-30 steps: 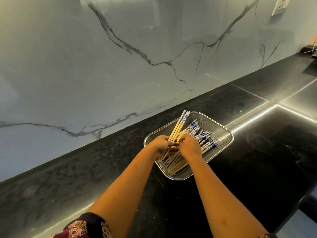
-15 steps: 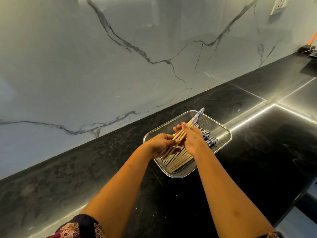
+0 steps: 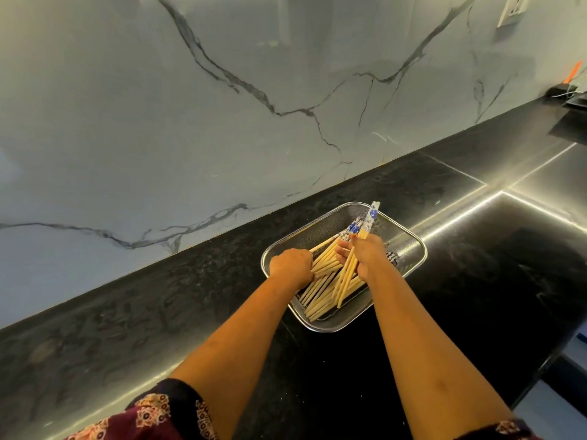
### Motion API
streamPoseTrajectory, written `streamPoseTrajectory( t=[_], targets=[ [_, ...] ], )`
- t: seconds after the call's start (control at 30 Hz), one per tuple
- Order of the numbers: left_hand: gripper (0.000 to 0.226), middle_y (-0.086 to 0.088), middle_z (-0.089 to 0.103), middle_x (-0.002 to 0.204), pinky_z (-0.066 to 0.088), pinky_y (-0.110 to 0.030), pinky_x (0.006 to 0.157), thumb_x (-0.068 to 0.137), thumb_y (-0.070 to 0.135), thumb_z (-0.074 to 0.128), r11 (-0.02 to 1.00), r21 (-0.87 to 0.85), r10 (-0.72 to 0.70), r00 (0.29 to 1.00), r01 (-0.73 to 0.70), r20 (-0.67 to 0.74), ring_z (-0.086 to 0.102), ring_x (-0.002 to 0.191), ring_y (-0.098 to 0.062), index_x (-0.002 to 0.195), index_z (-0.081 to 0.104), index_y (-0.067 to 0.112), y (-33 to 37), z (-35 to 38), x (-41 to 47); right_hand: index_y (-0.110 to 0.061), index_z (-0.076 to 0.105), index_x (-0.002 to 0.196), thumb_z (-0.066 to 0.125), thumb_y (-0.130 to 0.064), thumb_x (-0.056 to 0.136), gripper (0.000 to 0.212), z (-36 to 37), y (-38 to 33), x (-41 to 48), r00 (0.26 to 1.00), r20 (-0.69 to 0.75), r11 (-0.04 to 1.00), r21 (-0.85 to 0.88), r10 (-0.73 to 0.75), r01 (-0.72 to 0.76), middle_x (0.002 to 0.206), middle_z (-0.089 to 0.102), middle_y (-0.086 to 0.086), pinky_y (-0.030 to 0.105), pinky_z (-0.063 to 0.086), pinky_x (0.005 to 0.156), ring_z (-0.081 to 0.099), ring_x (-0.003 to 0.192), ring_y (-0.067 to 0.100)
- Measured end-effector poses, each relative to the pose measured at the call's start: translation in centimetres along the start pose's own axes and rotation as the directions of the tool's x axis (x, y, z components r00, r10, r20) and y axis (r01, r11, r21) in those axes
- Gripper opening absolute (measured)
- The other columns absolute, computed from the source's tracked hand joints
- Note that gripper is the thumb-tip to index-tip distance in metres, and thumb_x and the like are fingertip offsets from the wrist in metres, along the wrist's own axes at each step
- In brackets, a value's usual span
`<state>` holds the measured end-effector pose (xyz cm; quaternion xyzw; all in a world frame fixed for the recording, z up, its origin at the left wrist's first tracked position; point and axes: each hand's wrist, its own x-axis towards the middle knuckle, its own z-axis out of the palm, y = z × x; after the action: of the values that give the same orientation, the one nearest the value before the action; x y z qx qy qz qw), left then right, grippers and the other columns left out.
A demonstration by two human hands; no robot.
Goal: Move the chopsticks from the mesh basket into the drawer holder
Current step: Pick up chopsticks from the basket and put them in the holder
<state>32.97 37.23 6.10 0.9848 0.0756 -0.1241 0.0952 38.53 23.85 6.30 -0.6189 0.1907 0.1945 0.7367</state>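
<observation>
Over at nine o'clock of the mesh basket (image 3: 409,238) the left hand (image 3: 290,265) sits knuckles-up, fingers curled down onto the chopsticks (image 3: 319,289). Whether it truly grips them or only pins them, I cannot tell. That is the first worry: if it lifts a loose fan, thin round sticks could slide out and rattle back into the mesh, or skid onto the glossy black counter (image 3: 158,296). Moving to the centre, the pile lies fanned and crossed, so sticks pulled from underneath may drag their neighbours along. Then the right hand (image 3: 365,255), fingers wrapped round a small bunch tilted up toward one o'clock. It pinches near the top, the long plain ends dangle toward seven o'clock, and they could catch the pile or pivot free. The light basket itself might shift on that slick counter. The drawer holder is not in view, so a carry lies ahead with uneven ends to snag. As for looks: pale bamboo shafts, slender and tapering, with blue-and-white patterned tops, all inside the basket or held just above it, and a few patterned tops peeking out at three o'clock.
</observation>
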Motion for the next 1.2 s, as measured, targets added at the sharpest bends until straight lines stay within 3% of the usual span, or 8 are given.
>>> streamPoseTrajectory(
  t=[0.13, 0.27, 0.63, 0.77, 0.9, 1.03, 1.1, 1.2],
  targets=[
    [0.019, -0.007, 0.064, 0.101, 0.05, -0.028, 0.078, 0.093, 0.026, 0.054, 0.953, -0.296, -0.081, 0.995, 0.059, -0.062, 0.06, 0.085, -0.016, 0.105, 0.059, 0.012, -0.2, -0.3, -0.2, 0.0, 0.05, 0.125, 0.04, -0.01, 0.1, 0.028, 0.3, 0.8, -0.1, 0.994, -0.041, 0.988, 0.121, 0.102, -0.096, 0.08, 0.059, 0.012, 0.03, 0.054, 0.044, 0.057, 0.06, 0.018],
    [0.011, -0.005, 0.067, 0.089, 0.05, -0.018, 0.062, 0.093, 0.022, 0.053, 0.774, -0.632, -0.128, 0.988, 0.042, -0.091, 0.06, 0.064, -0.006, 0.095, 0.061, 0.014, 0.4, -0.8, -1.2, 0.0, 0.052, 0.122, 0.042, -0.01, 0.1, 0.026, 1.1, 1.3, -0.9, 0.993, -0.011, 0.957, 0.267, 0.12, -0.112, 0.078, 0.055, 0.011, 0.035, 0.054, 0.065, 0.055, 0.064, 0.019],
    [0.013, 0.001, 0.064, 0.07, 0.045, -0.012, 0.04, 0.09, 0.026, 0.059, 0.605, -0.793, -0.048, 0.997, 0.072, 0.053, 0.06, 0.051, -0.004, 0.083, 0.066, 0.017, 3.7, -2.0, -5.2, -0.009, 0.061, 0.108, 0.051, -0.017, 0.097, 0.017, -0.3, 0.1, -6.0, 0.98, 0.146, 0.851, 0.524, -0.134, 0.038, 0.082, 0.07, 0.008, 0.029, 0.06, 0.059, 0.072, 0.064, 0.014],
    [0.022, -0.003, 0.069, 0.089, 0.05, -0.019, 0.054, 0.089, 0.038, 0.056, 0.362, -0.93, -0.039, 0.998, 0.061, 0.051, 0.065, 0.067, -0.01, 0.091, 0.064, 0.018, 3.3, -3.3, -6.0, -0.01, 0.061, 0.109, 0.049, -0.016, 0.097, 0.018, -0.3, -0.8, -7.7, 0.96, 0.221, 0.928, 0.365, -0.172, 0.082, 0.079, 0.068, 0.006, 0.03, 0.058, 0.06, 0.068, 0.065, 0.014],
    [0.042, 0.006, 0.066, 0.065, 0.047, -0.018, 0.048, 0.09, 0.048, 0.049, 0.056, -0.997, 0.072, 0.996, 0.053, 0.057, 0.061, 0.051, -0.005, 0.104, 0.061, 0.01, 3.0, -5.5, -6.2, -0.011, 0.061, 0.101, 0.051, -0.018, 0.096, 0.013, -0.1, -0.5, -9.9, 0.885, 0.45, 0.992, 0.086, -0.123, 0.094, 0.073, 0.071, 0.004, 0.027, 0.057, 0.057, 0.068, 0.063, 0.015],
    [0.038, -0.005, 0.069, 0.104, 0.056, -0.032, 0.065, 0.091, 0.02, 0.057, -0.247, -0.961, -0.182, 0.98, -0.125, -0.081, 0.071, 0.086, -0.018, 0.126, 0.044, 0.014, 2.5, -6.5, -7.1, -0.012, 0.061, 0.099, 0.046, -0.012, 0.098, 0.015, -1.5, -0.3, -12.5, 0.719, 0.693, 0.963, -0.223, 0.047, 0.151, 0.076, 0.07, 0.004, 0.026, 0.057, 0.058, 0.067, 0.062, 0.012],
    [0.034, -0.005, 0.066, 0.105, 0.057, -0.033, 0.072, 0.092, 0.007, 0.053, -0.274, -0.925, -0.352, 0.922, -0.265, -0.16, 0.069, 0.089, -0.019, 0.123, 0.045, 0.02, 1.3, -6.3, -8.1, -0.014, 0.06, 0.098, 0.046, -0.013, 0.098, 0.014, -2.2, -0.2, -13.4, 0.692, 0.706, 0.901, -0.386, 0.15, 0.199, 0.081, 0.069, 0.004, 0.025, 0.058, 0.06, 0.067, 0.065, 0.011],
    [0.02, -0.006, 0.069, 0.092, 0.058, -0.033, 0.072, 0.095, 0.007, 0.047, -0.127, -0.967, -0.264, 0.947, -0.222, -0.183, 0.069, 0.079, -0.019, 0.11, 0.06, 0.005, -0.8, -4.8, -10.5, -0.015, 0.059, 0.098, 0.045, -0.014, 0.099, 0.013, -3.0, 0.2, -14.8, 0.677, 0.674, 0.785, -0.575, 0.296, 0.229, 0.085, 0.067, 0.003, 0.019, 0.056, 0.06, 0.066, 0.067, 0.008]
  ],
)
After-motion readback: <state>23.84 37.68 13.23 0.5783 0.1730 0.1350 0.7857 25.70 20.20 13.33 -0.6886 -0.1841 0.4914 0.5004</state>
